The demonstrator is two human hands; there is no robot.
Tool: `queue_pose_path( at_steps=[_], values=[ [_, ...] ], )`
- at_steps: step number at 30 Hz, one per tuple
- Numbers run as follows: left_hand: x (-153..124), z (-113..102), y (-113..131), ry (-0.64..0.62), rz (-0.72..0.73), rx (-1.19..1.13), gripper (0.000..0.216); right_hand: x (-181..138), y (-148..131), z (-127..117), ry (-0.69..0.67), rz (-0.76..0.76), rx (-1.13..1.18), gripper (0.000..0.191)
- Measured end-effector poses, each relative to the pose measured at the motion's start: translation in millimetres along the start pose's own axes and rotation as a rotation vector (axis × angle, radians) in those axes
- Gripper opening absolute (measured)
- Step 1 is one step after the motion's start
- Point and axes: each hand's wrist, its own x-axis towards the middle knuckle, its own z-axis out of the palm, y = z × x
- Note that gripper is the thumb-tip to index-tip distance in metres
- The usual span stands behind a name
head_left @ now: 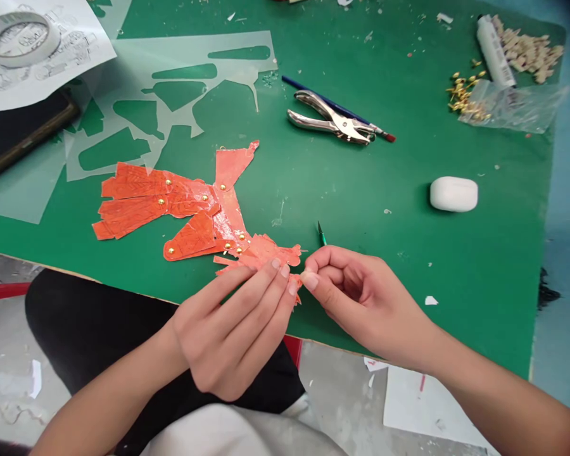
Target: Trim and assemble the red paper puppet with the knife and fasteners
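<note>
An orange paper figure [180,209], made of painted pieces joined by gold brads, lies on the green table [408,253] near its front edge. My left hand [237,329] pinches the figure's jagged right end with fingers pressed together. Touching the same end from the right, my right hand [361,297] is closed in a pinch, and a thin green-tipped tool [322,234] sticks up from behind its fingers. What the right fingertips hold is too small to see.
A metal hole punch [330,120] and a paintbrush [342,111] lie at the back centre. Cut-out stencil sheets [171,95] and a tape roll [19,38] sit at back left. A white case [453,193], a bag of gold brads [503,104] and a glue tube [494,50] are at right.
</note>
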Motion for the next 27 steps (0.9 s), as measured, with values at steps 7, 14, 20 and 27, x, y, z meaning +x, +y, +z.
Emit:
queue_pose_path(
  at_steps=[7,14,20,27],
  values=[
    [-2.9,-2.6,2.5,-0.025,0.019,-0.017,0.033,-0.4,-1.5,-2.5,-0.046,0.022,0.014,0.025],
    [-2.4,-2.2,2.9,-0.042,0.02,-0.019,0.034,-0.8,4.3,-2.0,-0.04,-0.024,-0.059,0.02],
    [-0.4,-1.3,0.9,-0.027,-0.031,-0.054,0.032,-0.1,5.0,-5.5,-0.075,-0.062,-0.128,0.02],
    [-0.3,-2.8,0.5,-0.026,-0.033,-0.05,0.029,-1.0,6.6,-3.1,-0.056,-0.166,-0.219,0.018]
  ],
)
